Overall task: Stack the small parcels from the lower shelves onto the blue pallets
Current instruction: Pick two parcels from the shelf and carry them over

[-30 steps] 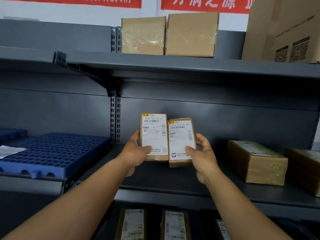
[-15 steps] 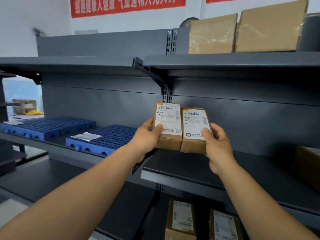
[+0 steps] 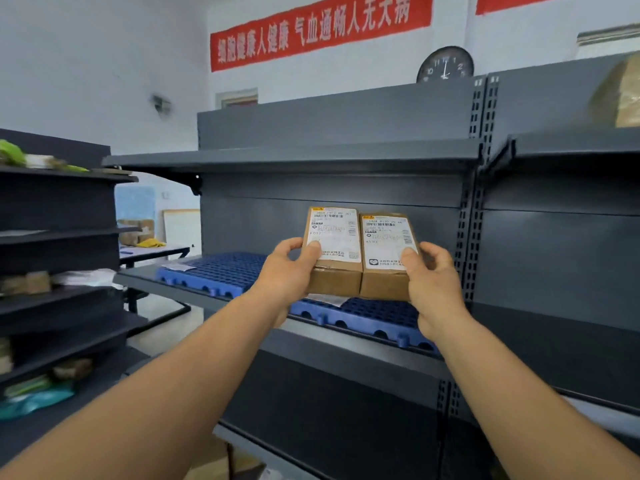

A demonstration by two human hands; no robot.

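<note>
Two small brown parcels with white shipping labels are held side by side in the air. My left hand (image 3: 285,271) grips the left parcel (image 3: 334,251), thumb on its label. My right hand (image 3: 433,282) grips the right parcel (image 3: 384,258) the same way. Both parcels hover just above the nearer blue pallet (image 3: 374,317), which lies on the grey middle shelf (image 3: 346,336). A second blue pallet (image 3: 218,271) lies further left on the same shelf. Slips of white paper lie on both pallets.
A grey shelf board (image 3: 294,157) hangs above the pallets. A dark shelving unit (image 3: 59,306) with mixed goods stands at the left. A brown box (image 3: 620,95) sits on the top shelf at the right. A table (image 3: 152,251) stands behind.
My view and both hands have swung left with the two parcels, from the bare shelf bay to above the nearer blue pallet. The grip on the parcels is unchanged.
</note>
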